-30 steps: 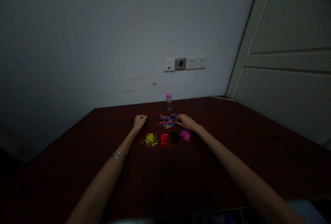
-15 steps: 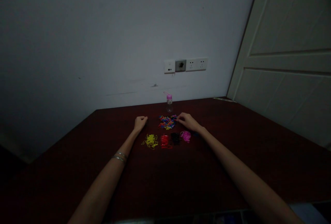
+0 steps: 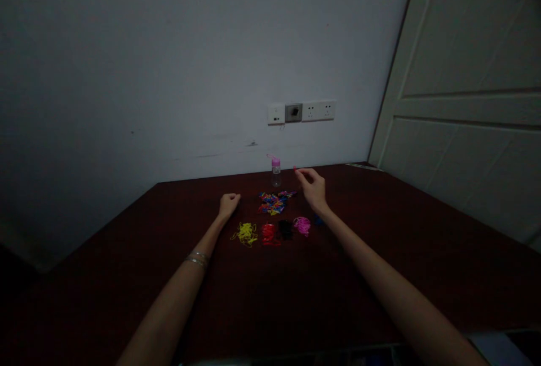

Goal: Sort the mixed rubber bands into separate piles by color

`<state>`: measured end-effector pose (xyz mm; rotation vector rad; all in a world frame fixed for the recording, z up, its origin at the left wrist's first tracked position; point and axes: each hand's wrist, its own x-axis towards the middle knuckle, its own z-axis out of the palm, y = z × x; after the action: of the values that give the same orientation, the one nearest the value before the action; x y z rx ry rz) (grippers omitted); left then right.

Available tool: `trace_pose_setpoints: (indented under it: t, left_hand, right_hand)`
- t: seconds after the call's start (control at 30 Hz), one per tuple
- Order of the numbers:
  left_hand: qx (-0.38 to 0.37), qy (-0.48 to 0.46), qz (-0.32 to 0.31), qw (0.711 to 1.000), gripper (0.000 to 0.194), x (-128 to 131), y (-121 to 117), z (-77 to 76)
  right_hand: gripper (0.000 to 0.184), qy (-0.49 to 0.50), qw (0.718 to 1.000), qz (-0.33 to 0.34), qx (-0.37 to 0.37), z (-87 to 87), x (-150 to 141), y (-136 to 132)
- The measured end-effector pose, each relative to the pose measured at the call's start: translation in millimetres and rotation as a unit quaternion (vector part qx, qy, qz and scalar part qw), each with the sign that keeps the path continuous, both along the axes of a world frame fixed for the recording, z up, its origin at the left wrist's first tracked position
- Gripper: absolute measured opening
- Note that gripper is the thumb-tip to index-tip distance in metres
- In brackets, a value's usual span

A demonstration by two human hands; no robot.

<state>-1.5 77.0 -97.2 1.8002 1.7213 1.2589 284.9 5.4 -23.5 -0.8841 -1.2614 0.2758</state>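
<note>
Fingers (image 3: 302,172) of the right hand (image 3: 314,190) pinch a small reddish band (image 3: 295,168), raised to the right of the pink-capped bottle (image 3: 276,175). The left hand (image 3: 229,204) rests curled on the bench (image 3: 262,298); from here I can't tell whether it holds anything. Between the hands lies a mixed pile (image 3: 273,203), with a yellow bunch (image 3: 245,234), red bunch (image 3: 269,233), black bunch (image 3: 285,229) and pink bunch (image 3: 301,225) nearer the person.

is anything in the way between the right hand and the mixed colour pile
Nothing visible stands between the right hand and the mixed pile. The pink-capped bottle stands behind the pile and the pink pile lies nearer the camera, both outside that gap.
</note>
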Motion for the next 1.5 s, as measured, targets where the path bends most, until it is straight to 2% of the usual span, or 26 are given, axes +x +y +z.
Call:
trace_pose_setpoints:
  t: [0.33,0.47,0.57,0.67,0.9,1.03,1.2,1.5]
  left_hand:
    - [-0.005,0.005,0.001,1.0,0.033,3.0,-2.2,4.4]
    - [-0.021,-0.045,0.028,0.998,0.032,4.7,1.9,6.7]
    - [-0.002,-0.097,0.03,0.995,0.034,12.9,2.3,17.0]
    - [0.021,-0.118,-0.021,0.993,0.036,31.5,-2.5,38.3]
    - [0.069,-0.098,-0.221,0.968,0.034,95.2,-29.6,103.8]
    - [0.081,-0.053,-0.302,0.948,0.039,121.7,-43.1,127.5]
    - [0.091,-0.009,-0.351,0.932,0.03,133.2,-45.7,136.9]
    - [0.08,-0.028,-0.359,0.93,0.028,126.0,-46.4,135.6]
  right_hand:
    - [0.039,0.076,0.997,-0.011,-0.024,9.8,-1.4,-8.1]
    - [0.04,0.078,0.997,-0.016,-0.021,8.8,-1.1,-7.0]
    - [0.041,0.074,0.997,-0.016,-0.023,7.7,-1.2,-5.9]
    - [0.04,0.058,0.998,-0.014,-0.02,7.1,-1.9,-5.9]
    - [0.037,0.013,1.0,-0.016,-0.007,9.8,-7.2,-13.4]
    - [0.032,-0.028,0.999,-0.011,0.014,14.1,-10.8,-20.2]
    - [0.027,-0.046,0.998,0.019,0.036,13.3,-12.0,-19.9]
    - [0.023,-0.066,0.997,0.041,0.021,13.4,-12.9,-23.0]
